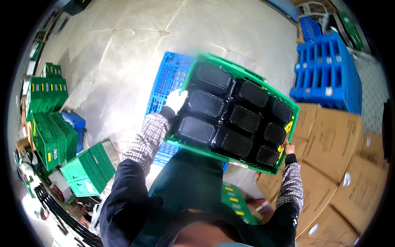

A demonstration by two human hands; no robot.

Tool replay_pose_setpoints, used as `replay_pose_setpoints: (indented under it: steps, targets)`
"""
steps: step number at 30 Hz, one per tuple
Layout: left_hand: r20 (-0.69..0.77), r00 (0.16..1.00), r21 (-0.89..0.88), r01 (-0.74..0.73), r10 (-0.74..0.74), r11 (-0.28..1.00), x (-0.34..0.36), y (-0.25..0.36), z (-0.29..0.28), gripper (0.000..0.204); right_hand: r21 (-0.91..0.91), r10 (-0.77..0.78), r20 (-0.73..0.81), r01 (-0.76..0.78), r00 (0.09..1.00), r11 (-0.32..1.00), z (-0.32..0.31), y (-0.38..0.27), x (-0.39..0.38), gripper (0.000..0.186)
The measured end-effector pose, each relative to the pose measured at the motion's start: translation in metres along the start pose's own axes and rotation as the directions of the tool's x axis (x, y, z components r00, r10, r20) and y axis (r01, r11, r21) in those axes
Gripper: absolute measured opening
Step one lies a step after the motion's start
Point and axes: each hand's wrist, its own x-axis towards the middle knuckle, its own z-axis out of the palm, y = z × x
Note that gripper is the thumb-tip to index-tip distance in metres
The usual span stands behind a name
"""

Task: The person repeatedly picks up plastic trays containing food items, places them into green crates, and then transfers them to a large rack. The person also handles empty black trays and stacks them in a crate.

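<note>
Both of my hands hold a green plastic crate by opposite sides, tilted in front of my body. My left hand, in a white glove, is closed on its left side. At its right side, by some yellow parts, my right hand grips the wall; part of its fingers is hidden. Inside the crate, several black plastic trays sit in rows, some small and some larger. Under the crate, a blue lattice pallet shows at the left; I cannot tell whether the two touch.
Stacked cardboard boxes stand close at my right, with blue pallets piled behind them. Green crates and a blue crate are at the left. A green crate with yellow labels is near my legs. Grey concrete floor lies ahead.
</note>
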Motion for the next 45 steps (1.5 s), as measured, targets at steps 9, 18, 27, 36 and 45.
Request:
replay_pose_setpoints:
  steps: [9,18,27,36,45]
  targets:
    - [-0.084,0.981,0.161,0.185,-0.173,0.969,0.219,-0.017,0.161,0.039,0.198,0.152,0.007,-0.151,0.988,0.969,0.094,0.02,0.308,0.018]
    - [-0.238,0.945,0.153,0.263,-0.223,0.953,0.274,-0.04,0.204,0.031,-0.285,0.222,-0.097,-0.241,0.97,0.928,0.16,-0.003,0.386,0.023]
    - [-0.247,0.945,0.242,0.273,-0.213,0.931,0.273,-0.052,0.207,0.017,-0.114,0.454,0.062,-0.445,0.889,0.888,0.162,0.004,0.371,0.017]
    - [-0.408,0.91,0.112,0.122,-0.066,0.986,0.26,-0.034,0.191,0.044,-0.996,-0.059,-0.08,-0.082,0.995,-0.028,0.155,-0.02,0.354,0.076]
    - [-0.422,0.543,-0.102,0.767,-0.726,0.634,-0.088,-0.156,0.076,0.047,-0.891,0.017,0.129,0.109,0.991,0.441,0.193,-0.158,0.149,0.043]
